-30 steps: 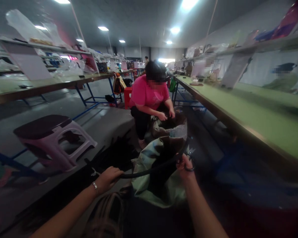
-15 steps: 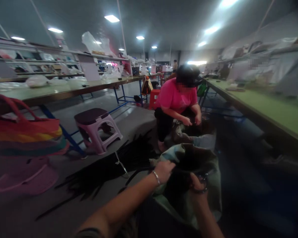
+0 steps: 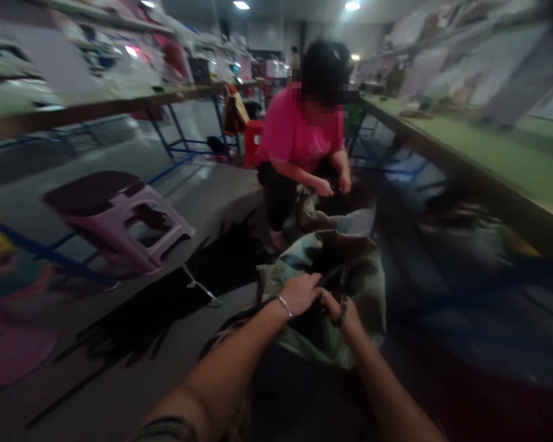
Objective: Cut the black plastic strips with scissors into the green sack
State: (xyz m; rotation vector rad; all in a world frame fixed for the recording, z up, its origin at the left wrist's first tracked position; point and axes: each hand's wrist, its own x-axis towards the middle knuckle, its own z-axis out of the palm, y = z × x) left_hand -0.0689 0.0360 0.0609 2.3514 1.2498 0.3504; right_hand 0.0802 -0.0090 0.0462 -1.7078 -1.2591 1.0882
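My left hand (image 3: 299, 294), with a bracelet on its wrist, is closed over the mouth of a greenish fabric sack (image 3: 368, 294). Its curled fingers grip a black strip, a short dark length of which sticks out past them. Close beside it, my right hand (image 3: 343, 313) is wrapped round a pair of dark-handled scissors (image 3: 343, 305). The scissors' blades point up and away over the sack, blurred against its dark inside. What lies deep in the sack is too dark to make out.
A bundle of long black strips (image 3: 161, 298), tied with a pale cord, lies on the floor at left. Behind it stands a purple stool (image 3: 120, 227). A co-worker in a pink shirt (image 3: 299, 135) crouches ahead over another sack (image 3: 357, 221). A long worktable (image 3: 479, 153) runs along the right.
The view has tipped down and turned somewhat. My right hand, with the scissors, has come in close to my left hand. The co-worker stays crouched at the other sack.
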